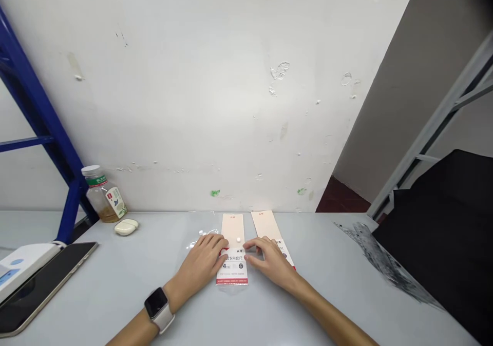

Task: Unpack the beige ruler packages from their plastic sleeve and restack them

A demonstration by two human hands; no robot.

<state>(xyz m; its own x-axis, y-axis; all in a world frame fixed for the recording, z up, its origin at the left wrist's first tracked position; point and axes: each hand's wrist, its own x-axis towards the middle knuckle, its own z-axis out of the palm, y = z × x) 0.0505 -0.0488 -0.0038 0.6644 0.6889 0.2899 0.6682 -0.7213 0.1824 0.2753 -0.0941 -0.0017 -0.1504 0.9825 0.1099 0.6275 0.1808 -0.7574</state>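
Observation:
A white and red printed packet with a beige upper part (232,274) lies flat on the grey table in front of me; its label reads as a ruler set. My left hand (204,260) rests over its left edge, fingers stretched and thumb apart. At the right edge, the thumb and index fingertips of my right hand (270,261) touch or nearly touch the packet, spread a little from each other. A second similar packet (266,224) is partly covered by my right hand. Clear plastic (202,228) lies behind my left hand. A small white round piece (238,239) sits on the first packet.
On the left are a clear jar with a white lid (103,197), a cream mouse-like case (126,227), a phone (50,289) and a white power strip (26,264). A black cloth or bag (442,233) covers the right side. The wall (231,104) closes off the back.

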